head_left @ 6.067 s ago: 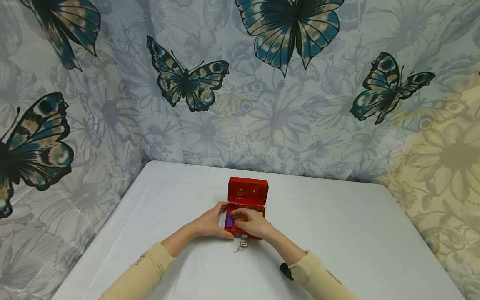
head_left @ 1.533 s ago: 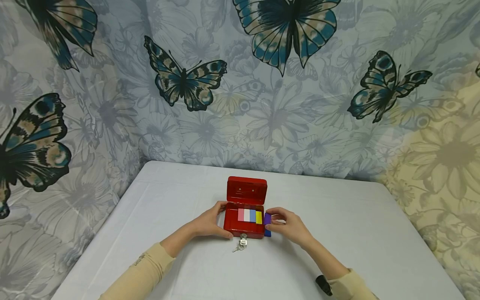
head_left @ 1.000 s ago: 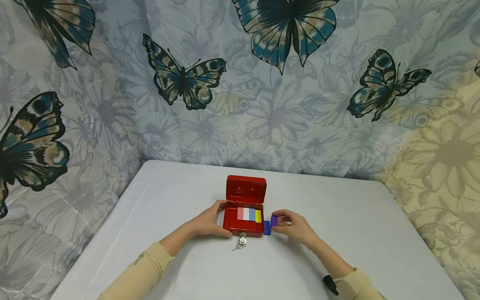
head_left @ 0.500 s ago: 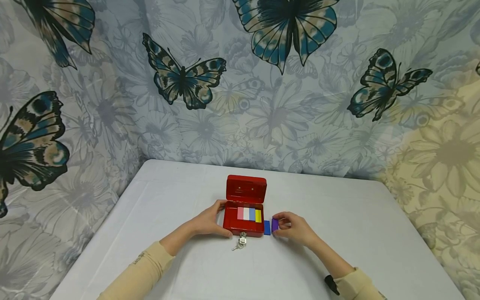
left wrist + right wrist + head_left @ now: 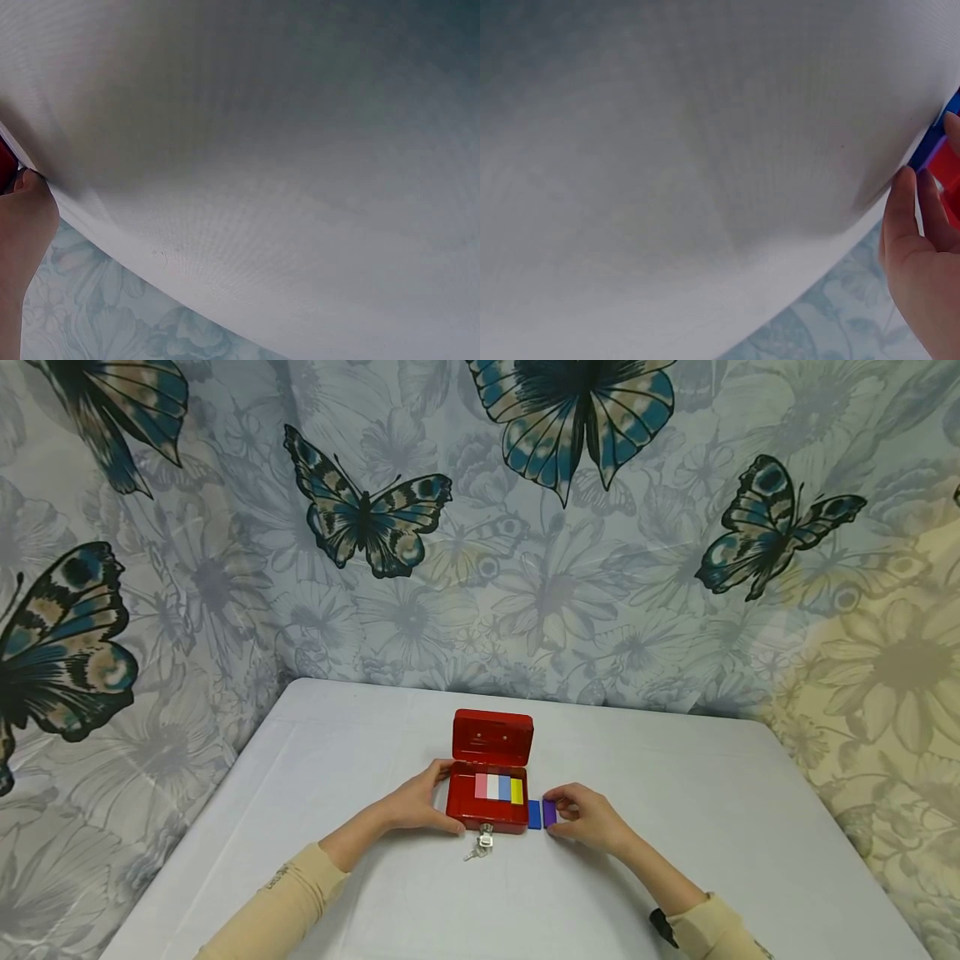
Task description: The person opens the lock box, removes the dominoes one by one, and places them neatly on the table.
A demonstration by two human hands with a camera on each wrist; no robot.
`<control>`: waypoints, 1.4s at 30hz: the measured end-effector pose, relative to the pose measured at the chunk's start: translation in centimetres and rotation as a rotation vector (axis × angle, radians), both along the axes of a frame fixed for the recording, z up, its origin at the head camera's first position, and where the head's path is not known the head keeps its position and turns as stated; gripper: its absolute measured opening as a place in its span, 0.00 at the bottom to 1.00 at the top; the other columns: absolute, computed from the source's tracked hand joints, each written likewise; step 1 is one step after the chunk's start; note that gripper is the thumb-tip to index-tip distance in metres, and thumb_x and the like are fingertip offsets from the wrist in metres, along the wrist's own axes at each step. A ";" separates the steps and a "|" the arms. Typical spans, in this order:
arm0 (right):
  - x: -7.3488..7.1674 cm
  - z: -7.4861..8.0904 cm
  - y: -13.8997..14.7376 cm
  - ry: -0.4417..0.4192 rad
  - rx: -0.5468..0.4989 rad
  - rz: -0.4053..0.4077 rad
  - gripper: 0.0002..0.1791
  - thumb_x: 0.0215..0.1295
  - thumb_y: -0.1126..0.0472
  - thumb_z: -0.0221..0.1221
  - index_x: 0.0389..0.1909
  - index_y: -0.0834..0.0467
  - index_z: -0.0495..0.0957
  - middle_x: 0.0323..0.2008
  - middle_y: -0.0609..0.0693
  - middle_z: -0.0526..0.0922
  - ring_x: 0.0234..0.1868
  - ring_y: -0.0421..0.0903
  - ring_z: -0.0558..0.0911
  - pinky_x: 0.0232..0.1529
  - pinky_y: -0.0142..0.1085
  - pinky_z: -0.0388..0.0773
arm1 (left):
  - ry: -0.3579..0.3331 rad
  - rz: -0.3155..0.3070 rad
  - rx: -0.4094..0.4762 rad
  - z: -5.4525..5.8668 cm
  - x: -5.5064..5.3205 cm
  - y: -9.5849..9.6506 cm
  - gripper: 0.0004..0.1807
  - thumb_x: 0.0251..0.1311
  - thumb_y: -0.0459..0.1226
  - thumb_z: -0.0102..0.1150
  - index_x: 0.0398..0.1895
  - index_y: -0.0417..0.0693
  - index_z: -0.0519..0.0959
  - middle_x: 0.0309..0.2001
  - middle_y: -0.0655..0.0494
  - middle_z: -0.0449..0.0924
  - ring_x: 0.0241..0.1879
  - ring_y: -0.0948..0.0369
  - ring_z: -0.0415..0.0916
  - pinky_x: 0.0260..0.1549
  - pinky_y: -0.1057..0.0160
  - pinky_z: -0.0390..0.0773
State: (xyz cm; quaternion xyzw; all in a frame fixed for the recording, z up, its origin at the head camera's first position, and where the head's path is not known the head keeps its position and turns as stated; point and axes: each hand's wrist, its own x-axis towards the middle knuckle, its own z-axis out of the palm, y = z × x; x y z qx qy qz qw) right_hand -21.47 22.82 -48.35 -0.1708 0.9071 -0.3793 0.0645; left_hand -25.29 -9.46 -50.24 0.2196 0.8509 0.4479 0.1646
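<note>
The red cash box (image 5: 459,810) stands with its lid (image 5: 491,737) raised in the head view. My left hand (image 5: 412,800) holds the box by its left side, fingers at the back corner and thumb at the front corner. Inside lie a pink block (image 5: 481,786), a white block (image 5: 492,787), a light blue block (image 5: 505,787) and a yellow block (image 5: 517,791), side by side. Just right of the box, my right hand (image 5: 592,818) pinches a purple block (image 5: 551,812) by its ends, down at the tabletop. A blue block (image 5: 534,815) lies between it and the box.
A silver lock (image 5: 486,837) with small keys (image 5: 476,853) sits at the box's front. White cloth (image 5: 390,893) covers the table, and a butterfly-patterned curtain (image 5: 525,635) stands behind its far edge. A black object (image 5: 662,927) shows by my right sleeve.
My right hand has carried the purple block from inside the box, over its right edge, and down to the right of the blue block. My left hand has stayed on the box.
</note>
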 end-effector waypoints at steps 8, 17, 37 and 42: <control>0.0 -0.2 -0.1 0.020 0.027 -0.009 0.22 0.52 0.68 0.71 0.49 0.62 0.78 0.43 0.51 0.79 0.44 0.48 0.76 0.49 0.43 0.81 | 0.001 -0.004 0.003 -0.1 -0.1 0.0 0.56 0.40 0.50 0.79 0.71 0.50 0.55 0.70 0.53 0.61 0.69 0.52 0.58 0.65 0.46 0.62; 0.1 -0.3 -0.4 0.015 0.050 -0.032 0.23 0.50 0.68 0.72 0.49 0.60 0.79 0.44 0.50 0.78 0.44 0.47 0.76 0.48 0.42 0.81 | 0.012 -0.010 -0.003 -0.2 -0.2 -0.1 0.57 0.39 0.51 0.79 0.71 0.50 0.55 0.69 0.52 0.62 0.69 0.52 0.59 0.65 0.47 0.63; 0.2 -0.2 -0.4 0.024 0.043 -0.014 0.24 0.51 0.67 0.72 0.51 0.61 0.78 0.46 0.52 0.79 0.46 0.49 0.77 0.50 0.44 0.80 | 0.004 0.002 -0.005 -0.1 0.0 0.1 0.57 0.39 0.50 0.79 0.71 0.49 0.55 0.68 0.51 0.63 0.68 0.52 0.60 0.63 0.47 0.66; 0.1 -0.2 -0.3 0.017 0.043 -0.012 0.25 0.51 0.67 0.72 0.52 0.61 0.78 0.46 0.51 0.79 0.46 0.49 0.77 0.50 0.44 0.80 | 0.006 0.001 -0.011 0.0 0.0 0.0 0.57 0.39 0.50 0.79 0.71 0.49 0.55 0.69 0.52 0.62 0.68 0.52 0.59 0.64 0.47 0.64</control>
